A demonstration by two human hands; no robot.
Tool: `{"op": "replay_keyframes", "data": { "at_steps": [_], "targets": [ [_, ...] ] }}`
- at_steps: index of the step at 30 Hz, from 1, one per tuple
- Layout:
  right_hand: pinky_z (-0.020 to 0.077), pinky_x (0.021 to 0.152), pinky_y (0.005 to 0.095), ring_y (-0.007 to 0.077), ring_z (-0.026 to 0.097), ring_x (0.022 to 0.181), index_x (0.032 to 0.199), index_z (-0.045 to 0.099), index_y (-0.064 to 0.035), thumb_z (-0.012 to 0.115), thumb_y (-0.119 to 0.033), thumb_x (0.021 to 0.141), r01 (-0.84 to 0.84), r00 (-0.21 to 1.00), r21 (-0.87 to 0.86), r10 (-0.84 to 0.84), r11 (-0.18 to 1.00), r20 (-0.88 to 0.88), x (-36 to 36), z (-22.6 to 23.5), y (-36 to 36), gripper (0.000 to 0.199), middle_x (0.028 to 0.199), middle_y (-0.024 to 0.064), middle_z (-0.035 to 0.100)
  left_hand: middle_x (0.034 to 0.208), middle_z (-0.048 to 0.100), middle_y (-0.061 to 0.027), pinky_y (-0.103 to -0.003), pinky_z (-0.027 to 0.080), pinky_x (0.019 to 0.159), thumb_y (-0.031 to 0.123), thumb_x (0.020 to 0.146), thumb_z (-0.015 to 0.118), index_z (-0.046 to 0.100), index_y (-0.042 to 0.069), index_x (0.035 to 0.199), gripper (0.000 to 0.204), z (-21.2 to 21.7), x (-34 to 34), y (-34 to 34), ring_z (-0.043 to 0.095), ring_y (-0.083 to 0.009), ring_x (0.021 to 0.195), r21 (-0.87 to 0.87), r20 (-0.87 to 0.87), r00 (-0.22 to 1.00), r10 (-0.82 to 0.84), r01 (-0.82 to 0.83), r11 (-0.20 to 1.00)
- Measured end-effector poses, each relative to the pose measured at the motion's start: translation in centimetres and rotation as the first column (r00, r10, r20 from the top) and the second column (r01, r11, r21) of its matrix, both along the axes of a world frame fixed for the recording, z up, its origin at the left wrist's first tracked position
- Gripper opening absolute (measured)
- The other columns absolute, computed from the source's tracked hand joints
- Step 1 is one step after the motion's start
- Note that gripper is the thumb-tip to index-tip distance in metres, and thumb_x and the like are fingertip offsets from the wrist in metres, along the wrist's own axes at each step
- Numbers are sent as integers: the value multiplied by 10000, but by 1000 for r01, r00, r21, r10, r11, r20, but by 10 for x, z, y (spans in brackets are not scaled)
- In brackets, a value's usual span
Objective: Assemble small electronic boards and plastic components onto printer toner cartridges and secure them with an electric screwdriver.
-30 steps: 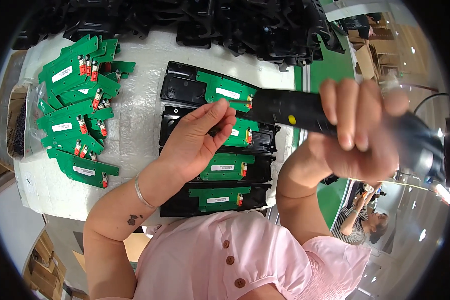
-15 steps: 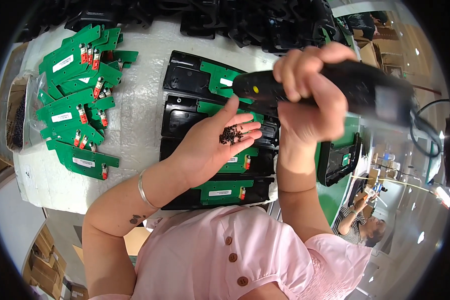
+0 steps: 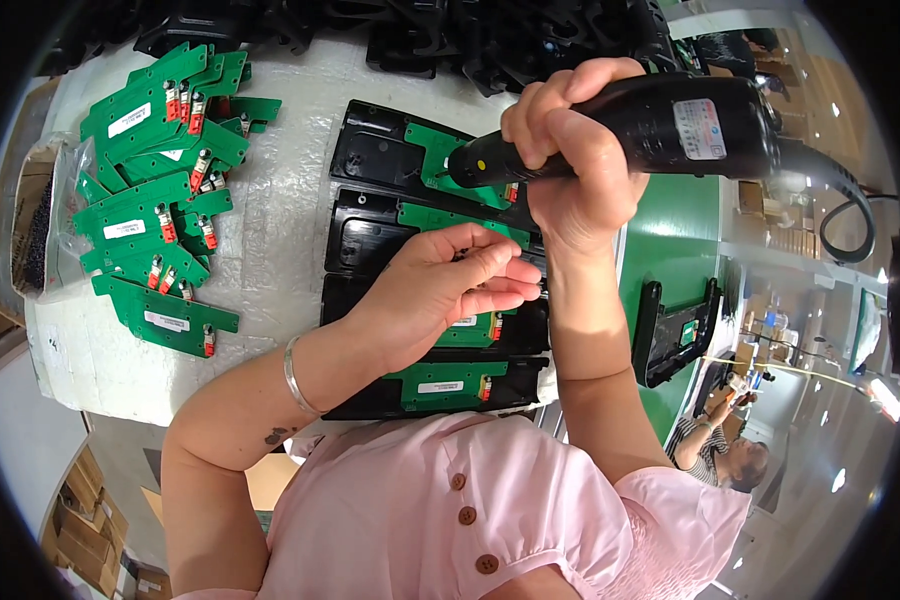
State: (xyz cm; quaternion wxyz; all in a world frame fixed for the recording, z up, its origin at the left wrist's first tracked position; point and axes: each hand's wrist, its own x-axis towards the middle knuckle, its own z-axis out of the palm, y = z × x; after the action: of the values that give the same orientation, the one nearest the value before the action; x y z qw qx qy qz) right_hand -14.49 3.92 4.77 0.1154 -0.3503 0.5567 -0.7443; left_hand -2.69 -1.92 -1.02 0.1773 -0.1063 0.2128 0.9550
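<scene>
My right hand is wrapped round a black electric screwdriver lying nearly level. The driver's nose is over a green circuit board in the farthest black plastic housing, its bit reaching down to the board. My left hand hovers above the housings nearer me, thumb and fingers curled together. A few dark specks of the small black screws show at its fingers; most of the palm is hidden. Two nearer boards, a middle one and the nearest one, sit in their own housings.
Loose green boards with red-and-white parts lie heaped on the left of the pale padded surface. Beside them is a box with a plastic bag. Black plastic parts crowd the far edge. Another black housing rests on the green surface at right.
The screwdriver has come left and its tip is now down at the far board. My left hand, palm up with screws showing before, has curled its fingers and thumb over them.
</scene>
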Motion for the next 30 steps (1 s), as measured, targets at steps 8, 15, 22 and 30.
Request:
{"op": "replay_keyframes", "data": {
  "at_steps": [8,15,22,30],
  "targets": [
    [343,454,296,135,354,436,853,434,-29,457,30,666,12,1000,37,-11,999,-27,2,3,-3,198,572,65,425,942,604,-77,-239,481,804,98,851,564,557,14,1028,195,-2,-1,-2,591,-140,867,11,66,996,64,-65,998],
    [321,568,243,63,377,485,984,531,-39,436,-33,689,-256,967,-298,246,920,-71,10,66,47,310,578,-51,408,939,601,-88,-213,497,785,27,828,559,552,2,1012,186,0,-6,-10,590,-137,870,167,123,976,180,-199,966],
    [351,602,231,65,440,509,897,486,-82,505,-69,677,-241,971,-286,230,928,-69,30,71,59,221,590,-35,436,858,584,-22,-171,483,730,176,864,568,568,29,944,167,0,-4,-14,554,-64,772,177,74,977,200,-211,961],
    [336,581,230,60,446,540,867,465,-91,496,-65,700,-252,966,-256,227,933,-121,40,70,58,172,603,-38,444,832,580,-8,-175,492,697,213,858,581,576,56,905,164,-5,0,-13,557,-59,739,241,77,985,154,-168,956]
  ]
}}
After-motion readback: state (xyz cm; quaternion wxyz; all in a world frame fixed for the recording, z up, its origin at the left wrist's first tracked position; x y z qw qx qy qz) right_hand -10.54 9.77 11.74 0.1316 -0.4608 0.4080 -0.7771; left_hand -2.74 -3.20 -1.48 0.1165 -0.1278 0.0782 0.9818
